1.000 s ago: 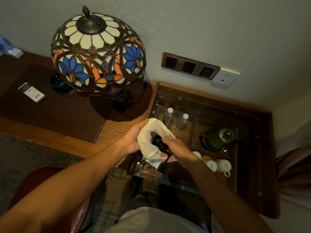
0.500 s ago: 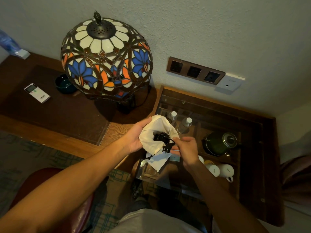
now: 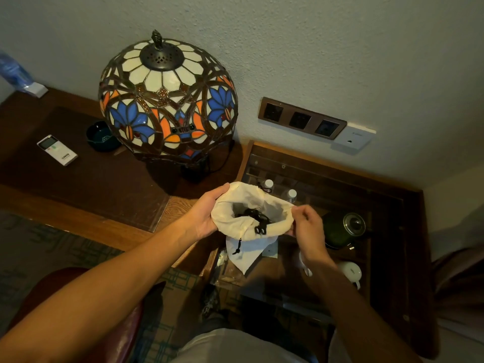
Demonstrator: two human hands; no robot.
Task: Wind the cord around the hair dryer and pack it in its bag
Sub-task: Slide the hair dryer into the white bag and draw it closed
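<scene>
- The left hand (image 3: 203, 216) grips the left side of the cream cloth bag (image 3: 246, 226), fingers curled over its rim.
- The right hand (image 3: 306, 226) pinches the right side of the rim between thumb and fingertips, so the mouth of the bag is held open between the two hands.
- The bag hangs in the air just off the right end of the desk (image 3: 86, 179), above a glass-topped cabinet (image 3: 387, 231).
- Inside the open mouth lies the dark hair dryer (image 3: 248, 214); a black cord (image 3: 260, 226) loops over the near rim. How the cord is wound cannot be told.
- A black drawstring (image 3: 237, 248) dangles down the front of the bag.
- On the desk stand a stained-glass lamp (image 3: 167, 100), a dark ashtray (image 3: 100, 136) and a white remote (image 3: 57, 149) toward the left.
</scene>
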